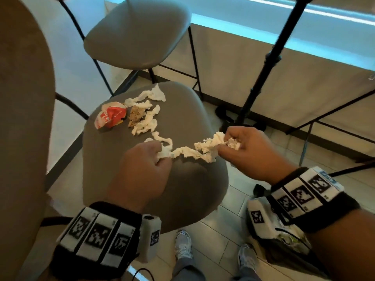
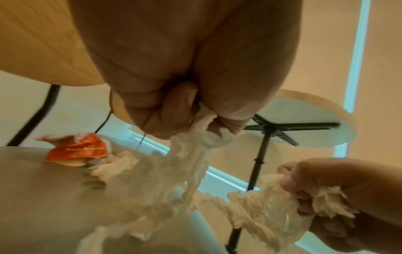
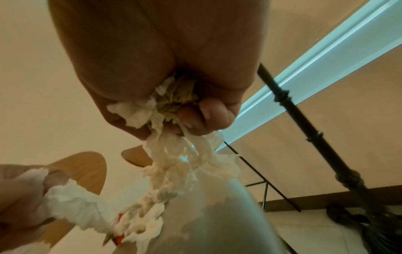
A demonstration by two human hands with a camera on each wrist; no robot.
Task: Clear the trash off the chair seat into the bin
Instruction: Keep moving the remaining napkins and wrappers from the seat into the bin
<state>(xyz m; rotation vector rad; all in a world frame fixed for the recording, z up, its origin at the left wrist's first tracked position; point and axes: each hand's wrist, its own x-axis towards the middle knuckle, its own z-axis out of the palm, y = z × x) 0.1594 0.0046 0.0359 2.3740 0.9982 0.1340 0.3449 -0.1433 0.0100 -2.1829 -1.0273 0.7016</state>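
left hand (image 1: pixel 142 165): pinches twisted tissue strip (image 1: pixel 186 152) | right hand (image 1: pixel 249 151): grips its other end | strip spans between, above chair seat (image 1: pixel 182 189)

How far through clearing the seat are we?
Nothing visibly binned yet. In hand: the left hand and right hand both grip one twisted tissue strand. Left on the chair seat: red wrapper, brown scrap, more tissue.

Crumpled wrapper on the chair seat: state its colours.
Red-orange and white wrapper, clearest in the head view.
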